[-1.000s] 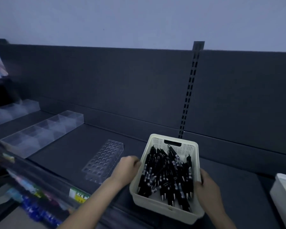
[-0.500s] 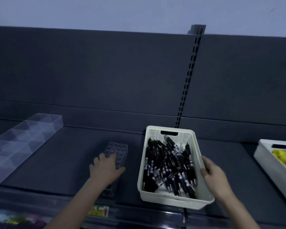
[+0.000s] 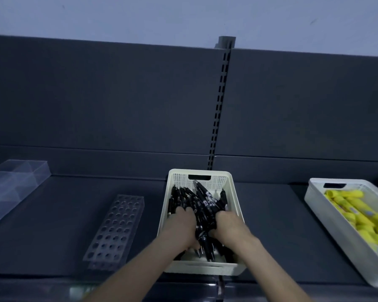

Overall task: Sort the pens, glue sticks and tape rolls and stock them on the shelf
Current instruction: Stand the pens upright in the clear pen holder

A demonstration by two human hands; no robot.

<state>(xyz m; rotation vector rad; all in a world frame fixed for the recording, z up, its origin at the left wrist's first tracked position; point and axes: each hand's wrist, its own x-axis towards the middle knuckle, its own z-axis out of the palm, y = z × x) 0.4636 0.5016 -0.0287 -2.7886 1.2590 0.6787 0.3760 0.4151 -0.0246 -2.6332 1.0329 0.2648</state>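
Note:
A cream plastic basket (image 3: pixel 232 188) stands on the dark shelf (image 3: pixel 63 203), full of black pens (image 3: pixel 202 200). Both my hands are inside it. My left hand (image 3: pixel 180 228) and my right hand (image 3: pixel 230 225) close round a bundle of the pens from either side, fingers curled into the pile. A clear acrylic pen holder (image 3: pixel 116 229) with rows of round holes lies on the shelf to the left of the basket, with nothing in it.
A white basket (image 3: pixel 336 227) of yellow glue sticks (image 3: pixel 358 214) stands at the right. A clear compartment tray (image 3: pixel 11 188) lies at the far left. The shelf's dark back panel with a slotted upright (image 3: pixel 218 105) rises behind. The shelf's front edge runs just below the baskets.
My left hand left the acrylic holder and my right hand left the basket's side; both went into the basket and closed on pens. The view has turned slightly right.

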